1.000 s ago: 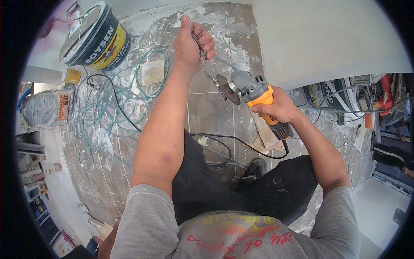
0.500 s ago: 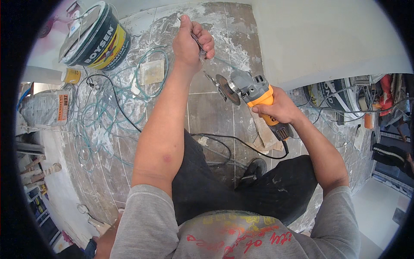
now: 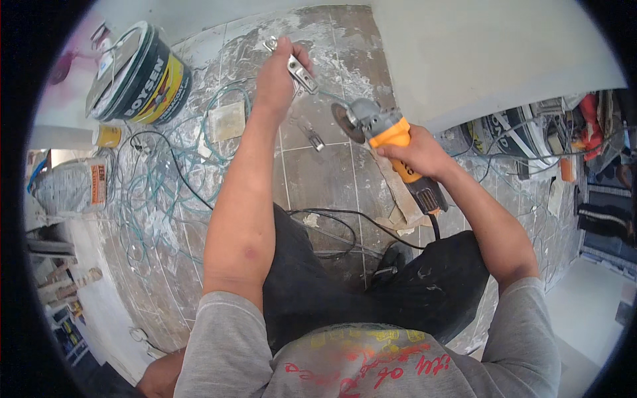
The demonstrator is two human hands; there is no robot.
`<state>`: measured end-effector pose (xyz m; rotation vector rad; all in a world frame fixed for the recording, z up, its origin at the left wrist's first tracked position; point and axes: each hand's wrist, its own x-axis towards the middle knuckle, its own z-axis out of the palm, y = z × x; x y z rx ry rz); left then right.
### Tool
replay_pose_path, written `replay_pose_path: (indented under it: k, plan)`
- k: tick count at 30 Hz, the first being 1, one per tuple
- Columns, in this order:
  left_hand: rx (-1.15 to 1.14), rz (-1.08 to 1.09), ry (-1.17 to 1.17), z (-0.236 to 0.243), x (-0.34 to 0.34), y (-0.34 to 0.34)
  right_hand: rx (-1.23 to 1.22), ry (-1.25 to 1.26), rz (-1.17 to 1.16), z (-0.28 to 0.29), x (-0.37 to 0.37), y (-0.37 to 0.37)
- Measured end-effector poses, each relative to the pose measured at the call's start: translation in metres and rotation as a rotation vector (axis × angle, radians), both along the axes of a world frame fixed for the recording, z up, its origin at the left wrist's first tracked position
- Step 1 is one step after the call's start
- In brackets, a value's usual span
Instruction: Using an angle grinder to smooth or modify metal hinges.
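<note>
My left hand (image 3: 273, 85) is raised at the top middle, fingers closed round a slim silvery metal fitting (image 3: 302, 74). One end of the fitting is a plate with holes; the other end sticks out above my thumb. In my right hand (image 3: 424, 156) is a yellow, grey and black angle grinder (image 3: 391, 134), gripped round its body. Its disc (image 3: 348, 122) points toward my left hand, apart from the fitting. Between the two hands, below the fitting, a second narrow metal piece (image 3: 312, 136) appears blurred over the floor tiles; whether it touches them I cannot tell.
A dark paint bucket (image 3: 156, 81) stands far left, with a small yellow container (image 3: 107, 136) and a filled bag (image 3: 70, 182) nearby. Tangled teal hose (image 3: 142, 199) and a black cord (image 3: 338, 211) cross the dusty tiles. A pale wall (image 3: 491, 53) rises at right. Another person's limb (image 3: 159, 377) shows lower left.
The fitting in my left hand has turned so its plate shows. The narrow metal piece that was beside the disc is now lower and left. The grinder has tilted slightly and shifted left.
</note>
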<state>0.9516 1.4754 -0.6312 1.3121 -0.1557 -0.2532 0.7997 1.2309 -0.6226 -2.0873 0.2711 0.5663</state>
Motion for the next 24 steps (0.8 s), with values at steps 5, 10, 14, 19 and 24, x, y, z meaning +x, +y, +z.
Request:
replay_pose_path:
  k: [5, 10, 14, 19, 24]
  plan:
    - [0.836, -0.061, -0.135, -0.01, -0.008, -0.003, 0.121, 0.08, -0.277, -0.014, 0.006, -0.018]
    - [0.201, -0.108, 0.303, -0.01, -0.006, -0.006, 0.163, 0.061, -0.357, -0.015, 0.004, -0.027]
    - [-0.108, -0.132, 0.435, -0.002, -0.004, -0.002, 0.202, 0.05, -0.367, -0.01, 0.006, -0.025]
    - [-0.164, -0.135, 0.447, 0.004, -0.013, -0.004, 0.405, 0.116, -0.508, -0.005, 0.008, -0.022]
    - [0.085, -0.089, 0.395, -0.001, -0.013, -0.003, 0.459, 0.115, -0.545, 0.0, 0.007, -0.022]
